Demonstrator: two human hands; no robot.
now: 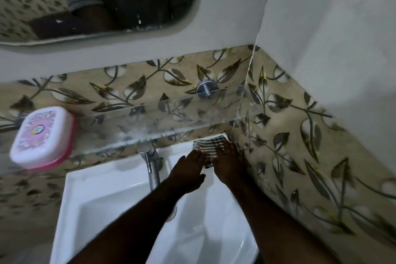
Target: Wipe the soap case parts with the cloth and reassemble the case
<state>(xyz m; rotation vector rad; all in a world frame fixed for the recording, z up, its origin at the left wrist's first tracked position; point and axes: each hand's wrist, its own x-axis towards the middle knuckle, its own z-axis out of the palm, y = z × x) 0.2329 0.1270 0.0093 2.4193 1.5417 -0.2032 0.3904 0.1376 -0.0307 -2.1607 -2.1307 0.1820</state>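
Room: a white sink (90,197) is sitting in a corner of leaf-patterned tiles, under a mirror (96,0).
Edges: one glass shelf (162,122) is overhanging the single tap (153,165).
Soap case (42,137): one, closed, resting on the shelf's left end.
Cloth (205,148): one, striped, lying on the sink's back right corner.
Hands: left hand (188,172) and right hand (228,165) are lying flat with fingers spread, pressing the cloth, gripping nothing.

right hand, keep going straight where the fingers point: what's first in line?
The striped cloth: the right hand already lies on it at the sink's back corner. Beyond it, probably the leaf-patterned tile wall; depth is unclear.
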